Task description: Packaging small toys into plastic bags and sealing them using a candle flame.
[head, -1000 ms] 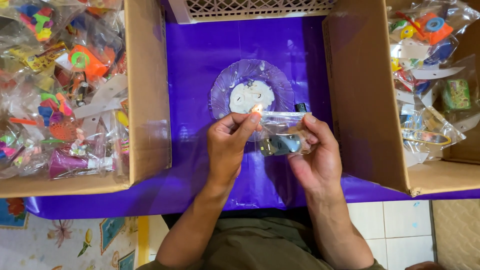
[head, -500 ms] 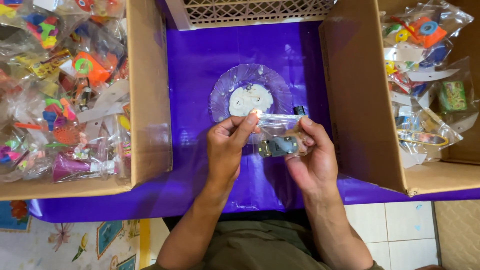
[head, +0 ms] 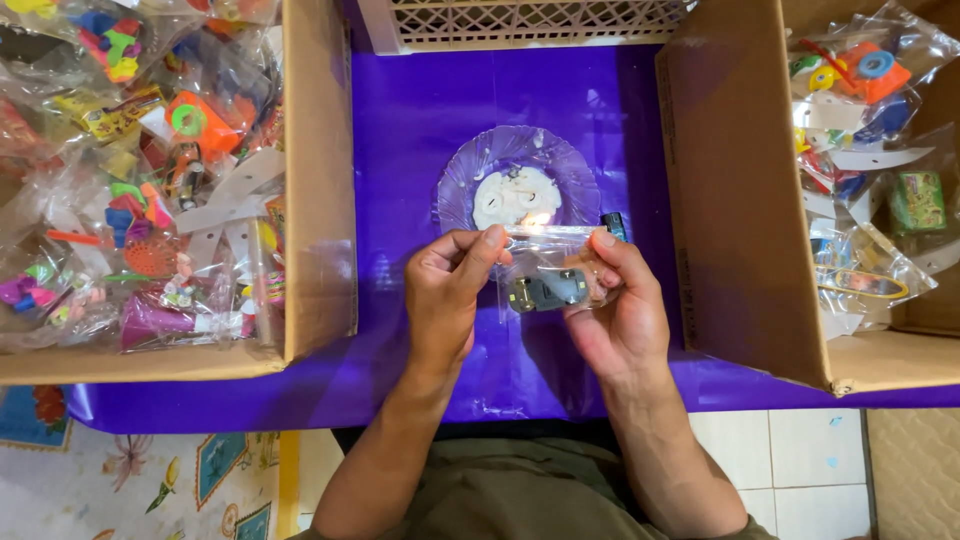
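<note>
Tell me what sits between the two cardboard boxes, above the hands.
In the head view, a clear glass plate with a lit candle stub in white wax, on the purple table cover; a small dark lighter lies beside it.

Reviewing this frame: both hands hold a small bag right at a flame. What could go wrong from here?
1. The small clear plastic bag with a toy car, pinched by the left hand and right hand, has its top edge at the small candle flame; it might melt too far or catch.
2. Fingertips sit close to that flame and could be burned.
</note>
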